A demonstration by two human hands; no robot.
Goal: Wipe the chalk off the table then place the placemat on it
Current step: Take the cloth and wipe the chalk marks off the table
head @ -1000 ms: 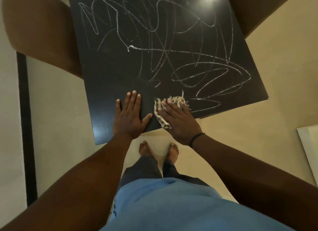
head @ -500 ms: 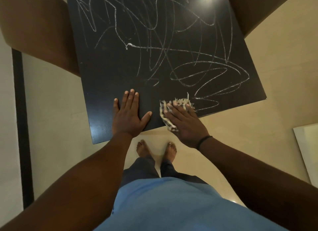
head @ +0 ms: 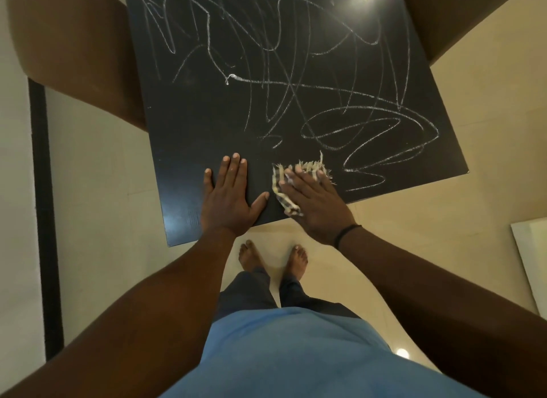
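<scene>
Wiping step, barely begun imo: my right hand (head: pixel 316 202), fingers flat, presses the cloth (head: pixel 299 175) at the worktop (head: pixel 207 131) near edge; left hand (head: pixel 229 196) flat beside it. Chalk (head: pixel 370 128) just beyond; next, push cloth across it.

Cream tiled floor (head: pixel 97 190) under me, glossy.
Brown chairs (head: pixel 74 51) flank my spot; dark strip (head: pixel 44 220) far left, white panel (head: pixel 529 249) right.

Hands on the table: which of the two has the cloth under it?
The right hand, the one with the black wristband. It presses the striped cloth flat beside the chalk lines. The left hand lies flat on the bare table.
</scene>
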